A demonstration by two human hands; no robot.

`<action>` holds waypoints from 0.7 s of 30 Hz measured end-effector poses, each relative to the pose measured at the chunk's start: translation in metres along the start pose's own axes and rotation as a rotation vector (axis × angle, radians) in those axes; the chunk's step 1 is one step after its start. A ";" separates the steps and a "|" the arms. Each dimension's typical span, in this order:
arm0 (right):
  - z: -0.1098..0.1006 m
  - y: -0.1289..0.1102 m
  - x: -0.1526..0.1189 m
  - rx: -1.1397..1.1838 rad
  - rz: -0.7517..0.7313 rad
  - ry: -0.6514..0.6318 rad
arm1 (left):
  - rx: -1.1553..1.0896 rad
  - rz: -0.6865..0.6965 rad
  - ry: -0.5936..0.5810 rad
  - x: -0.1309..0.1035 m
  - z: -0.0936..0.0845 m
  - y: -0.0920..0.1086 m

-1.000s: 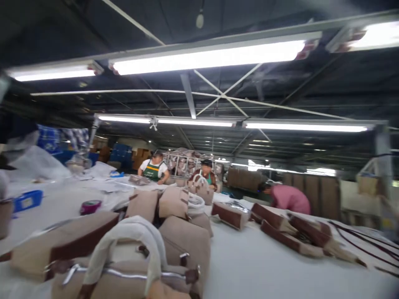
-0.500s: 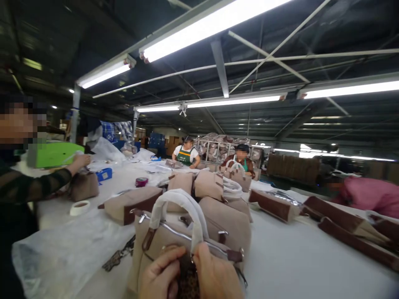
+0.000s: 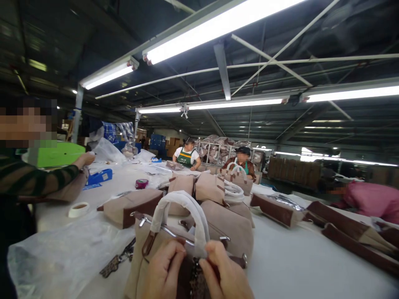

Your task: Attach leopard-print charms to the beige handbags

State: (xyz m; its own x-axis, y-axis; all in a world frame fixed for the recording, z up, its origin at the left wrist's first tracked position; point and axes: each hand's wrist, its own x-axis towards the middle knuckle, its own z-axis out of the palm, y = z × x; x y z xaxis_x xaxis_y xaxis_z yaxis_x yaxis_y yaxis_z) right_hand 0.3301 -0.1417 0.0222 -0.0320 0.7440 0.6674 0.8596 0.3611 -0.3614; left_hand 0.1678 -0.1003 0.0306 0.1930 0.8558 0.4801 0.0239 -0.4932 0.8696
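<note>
A beige handbag (image 3: 140, 245) with brown trim stands close in front of me, its two handles (image 3: 183, 203) wrapped in white. At its front, beside the right-hand foot of the handle, a dark patterned bag charm (image 3: 198, 278) hangs between my hands. My right hand (image 3: 226, 270) is closed, thumb and forefinger at the charm's dark upper end, next to the wrapped handle. My left hand (image 3: 165, 265) is pinched closed against the bag's front below the zip; whatever its fingertips hold is hidden. A similar patterned charm (image 3: 110, 265) lies on the table left of the bag.
Several other beige and brown bags (image 3: 134, 205) lie across the white table (image 3: 289, 257). Clear plastic (image 3: 52, 257), a white tape roll (image 3: 78, 209) and a purple tape roll (image 3: 141, 183) are on the left. A co-worker's striped sleeve (image 3: 56, 178) reaches in there; other people work farther back.
My hands have moved slightly apart, and the right fingers have shifted off the handle's foot towards the charm. At the left, the co-worker's bag has been drawn nearer to that person.
</note>
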 end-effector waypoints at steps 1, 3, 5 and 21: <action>-0.004 0.002 0.000 0.040 0.000 -0.045 | -0.025 -0.043 0.018 0.003 -0.001 -0.001; -0.011 0.004 0.001 0.102 -0.019 -0.113 | -0.079 -0.108 -0.019 0.011 -0.002 0.002; -0.019 0.003 0.003 0.166 -0.040 -0.180 | -0.134 -0.114 -0.105 0.021 0.001 0.009; -0.034 -0.004 0.009 0.601 0.571 0.148 | -0.280 -0.358 -0.565 0.054 0.003 0.031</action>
State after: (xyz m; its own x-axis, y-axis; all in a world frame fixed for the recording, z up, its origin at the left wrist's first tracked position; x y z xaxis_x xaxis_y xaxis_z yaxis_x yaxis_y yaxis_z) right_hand 0.3442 -0.1555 0.0517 0.4287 0.8371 0.3400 0.3041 0.2207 -0.9267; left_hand 0.1822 -0.0696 0.0831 0.6993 0.7088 0.0927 -0.0567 -0.0744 0.9956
